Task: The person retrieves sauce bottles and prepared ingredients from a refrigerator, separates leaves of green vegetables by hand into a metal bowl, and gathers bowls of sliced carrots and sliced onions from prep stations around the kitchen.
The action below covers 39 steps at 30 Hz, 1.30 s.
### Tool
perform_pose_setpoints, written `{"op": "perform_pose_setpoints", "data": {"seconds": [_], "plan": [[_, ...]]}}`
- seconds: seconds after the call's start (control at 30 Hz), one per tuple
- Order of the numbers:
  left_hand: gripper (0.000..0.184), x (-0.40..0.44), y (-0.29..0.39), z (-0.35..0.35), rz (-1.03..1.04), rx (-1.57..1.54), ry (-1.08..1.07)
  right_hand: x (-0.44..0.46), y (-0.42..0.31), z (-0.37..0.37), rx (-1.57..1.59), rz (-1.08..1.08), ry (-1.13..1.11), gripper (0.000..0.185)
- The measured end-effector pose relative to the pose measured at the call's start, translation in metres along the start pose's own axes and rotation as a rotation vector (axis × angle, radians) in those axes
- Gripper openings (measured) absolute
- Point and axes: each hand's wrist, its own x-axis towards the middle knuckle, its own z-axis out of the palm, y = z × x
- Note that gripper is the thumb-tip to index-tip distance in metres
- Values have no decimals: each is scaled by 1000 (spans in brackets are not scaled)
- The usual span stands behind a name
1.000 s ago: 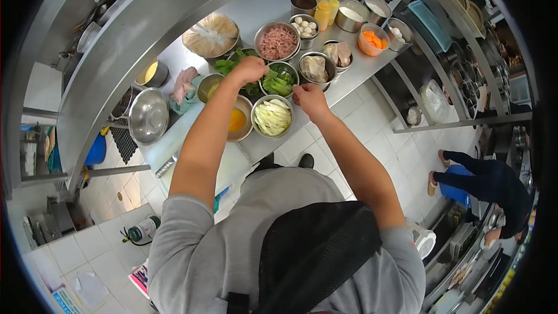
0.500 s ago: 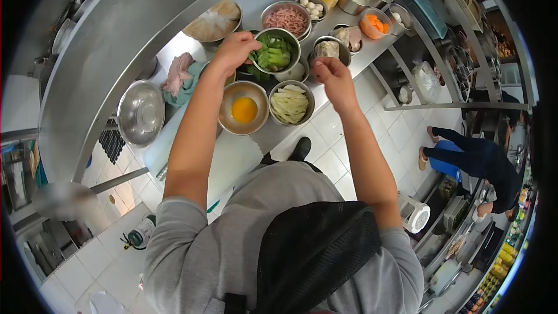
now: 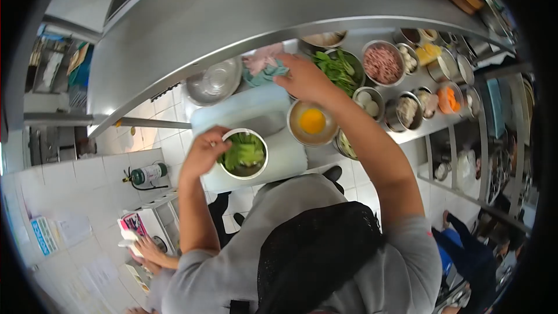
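Observation:
My left hand (image 3: 204,150) grips the rim of a metal bowl (image 3: 267,157) and holds it over the pale cutting board (image 3: 285,166). Cut leafy greens (image 3: 243,150) fill much of the bowl. Across the counter my right hand (image 3: 302,75) has its thumb and fingers closed about the edge of a green cloth (image 3: 266,74). A pink cloth (image 3: 263,58) lies against that one. Just below my right wrist stands a metal bowl with an egg yolk (image 3: 312,121). Another bowl of leafy greens (image 3: 337,70) sits behind my right forearm.
A wide metal bowl (image 3: 214,84) stands left of the cloths. Bowls of minced meat (image 3: 382,63), eggs (image 3: 367,102) and carrots (image 3: 449,99) line the counter to the right. A steel shelf (image 3: 261,9) overhangs the back. Another person's hands (image 3: 148,253) show at lower left.
The bowl of cut greens has come left and nearer, over the board, in my left hand. My right hand has left the bowls at right and reached the cloth. The view has swung left.

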Motion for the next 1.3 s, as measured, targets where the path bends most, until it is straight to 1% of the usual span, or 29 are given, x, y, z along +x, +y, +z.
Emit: {"op": "perform_pose_setpoints", "data": {"seconds": [0.03,0.07,0.13,0.17,0.2,0.23,0.27,0.3,0.37,0.4,0.47,0.53,0.6,0.63,0.7,0.73,0.77,0.8,0.87,0.9,0.93,1.0,1.03,1.1,1.13,1.2,1.23,1.27,1.3], "plan": [[23,-17,-8,5,-47,-23,54,37,30,30,12,-30,-13,45],[26,-35,-17,14,-95,-54,121,78,61,65,-94,-95,-118,49],[30,-67,-46,29,-185,-192,266,120,42,80,-212,54,-376,58],[32,-79,-62,35,-152,-191,330,141,33,87,-281,116,-511,63],[31,-89,-71,44,-218,-316,422,144,35,98,-341,141,-433,57],[25,-99,-73,49,-246,-349,490,147,37,109,-396,169,-356,52],[21,-106,-73,51,-272,-383,546,149,47,114,-477,135,-302,47],[21,-113,-72,51,-264,-393,561,152,56,118,-559,105,-246,42],[13,-122,-67,50,-247,-381,706,162,76,121,-667,-108,-231,37],[18,-125,-71,48,-247,-458,734,163,69,115,-681,-114,-233,37],[19,-127,-82,42,-175,-606,789,156,35,80,-490,-92,-156,39],[16,-123,-82,33,-123,-650,829,144,-2,41,-298,-62,-73,45],[15,-112,-87,23,-113,-678,835,141,1,27,-213,-36,-18,49],[16,-90,-71,18,-115,-634,865,137,9,13,447,25,-167,45],[18,-67,-70,11,-65,-657,807,120,13,-6,1119,71,-283,41],[20,-53,-63,10,-41,-695,785,93,-28,-24,668,40,-101,37],[20,-39,-49,8,-41,-694,754,71,-51,-34,213,24,70,33],[18,-27,-30,7,-50,-733,729,59,-47,-36,205,47,92,33],[17,-4,-20,10,-78,-760,666,24,-36,-37,402,13,307,27],[14,8,-22,9,-70,-770,603,1,-46,-46,587,54,291,23],[13,19,-14,11,-52,-781,542,-23,-53,-61,581,64,326,23],[8,30,8,27,-4,-836,440,-75,-73,-97,698,212,230,17],[11,35,20,38,-16,-848,415,-98,-93,-110,923,231,307,15],[22,38,46,60,-50,-901,318,-145,-127,-139,992,208,433,14],[22,43,41,70,-40,-894,284,-170,-143,-146,1026,184,510,15],[22,58,22,89,12,-769,62,-229,-131,-144,825,123,499,22],[16,49,48,113,-17,-753,65,-250,-132,-126,661,36,546,26],[16,44,57,134,-20,-731,14,-270,-132,-108,494,-41,605,31],[18,37,63,155,30,-683,-86,-287,-129,-90,227,-156,647,35]]}}
